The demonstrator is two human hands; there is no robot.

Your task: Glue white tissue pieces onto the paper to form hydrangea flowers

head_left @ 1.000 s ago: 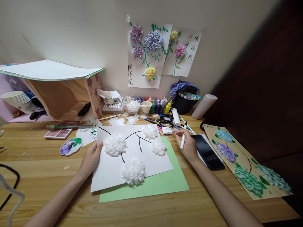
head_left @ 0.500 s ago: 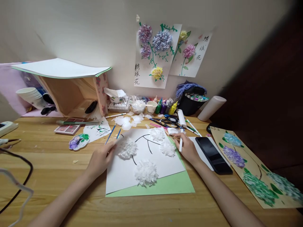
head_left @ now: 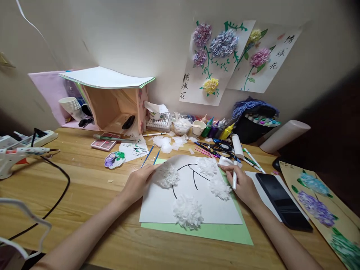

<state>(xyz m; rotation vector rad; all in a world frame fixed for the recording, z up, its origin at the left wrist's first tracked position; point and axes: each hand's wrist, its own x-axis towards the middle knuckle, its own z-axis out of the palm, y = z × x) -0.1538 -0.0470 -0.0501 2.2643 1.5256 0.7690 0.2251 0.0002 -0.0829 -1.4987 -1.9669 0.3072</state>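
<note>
A white sheet of paper [head_left: 157,210] lies over a light green sheet [head_left: 233,235], its far left corner curling up. Several white ruffled paper flowers [head_left: 188,213] sit on the white sheet, among thin black drawn lines [head_left: 194,170]. At the sheet's upper left edge, my left hand [head_left: 140,182] grips the paper, fingertips partly hidden by it. My right hand [head_left: 244,185] is closed around a white marker [head_left: 234,175] and touches the right edge of the paper near two flowers. The marker points down beside the sheet.
Behind the paper lie brushes [head_left: 149,154], tissue scraps [head_left: 165,144], scissors [head_left: 225,148], paint bottles [head_left: 227,131] and a bowl [head_left: 181,126]. A black phone [head_left: 284,202] and a flower picture [head_left: 317,202] lie at right. At left is a glue gun [head_left: 19,155] with its cable.
The white sheet has turned on the green one, its near edge now nearly level. Both hands moved with it. The camera view has swung left, showing more of the glue gun.
</note>
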